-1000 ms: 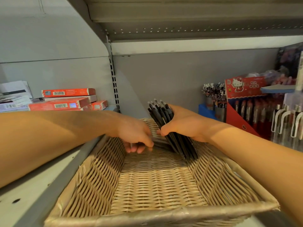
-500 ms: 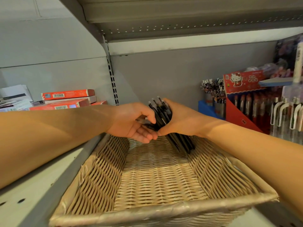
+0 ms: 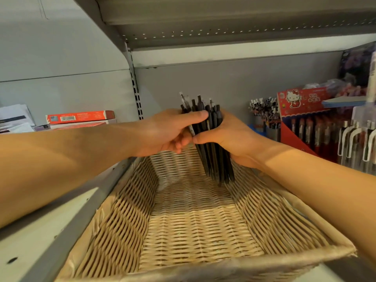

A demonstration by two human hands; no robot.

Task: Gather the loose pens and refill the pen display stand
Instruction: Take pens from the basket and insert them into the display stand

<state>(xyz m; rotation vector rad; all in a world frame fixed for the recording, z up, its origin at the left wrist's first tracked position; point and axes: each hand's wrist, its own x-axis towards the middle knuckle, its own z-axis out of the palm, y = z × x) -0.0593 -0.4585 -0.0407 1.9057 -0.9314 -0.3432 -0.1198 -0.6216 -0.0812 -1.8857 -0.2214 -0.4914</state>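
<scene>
A bundle of black pens [image 3: 211,151] stands nearly upright over the far end of a wicker basket [image 3: 195,226]. My right hand [image 3: 230,137] wraps round the bundle from the right, its thumb across the front. My left hand [image 3: 173,131] holds the same bundle from the left, with the thumb laid over the pens near their tops and the fingers curled beneath. The pen tips hang just above the basket's woven floor. A red pen display stand [image 3: 301,123] with a cartoon cat header sits to the right on the shelf.
A grey cup of patterned pens [image 3: 264,117] stands beside the red stand. White-clipped pens [image 3: 358,143] fill the far right. Orange boxes [image 3: 79,119] are stacked on the left shelf. A metal shelf [image 3: 223,21] hangs overhead, and a slotted upright [image 3: 136,86] runs down the back wall.
My left hand rose from the basket floor and joined the right on the bundle. The pens were lifted and turned more upright.
</scene>
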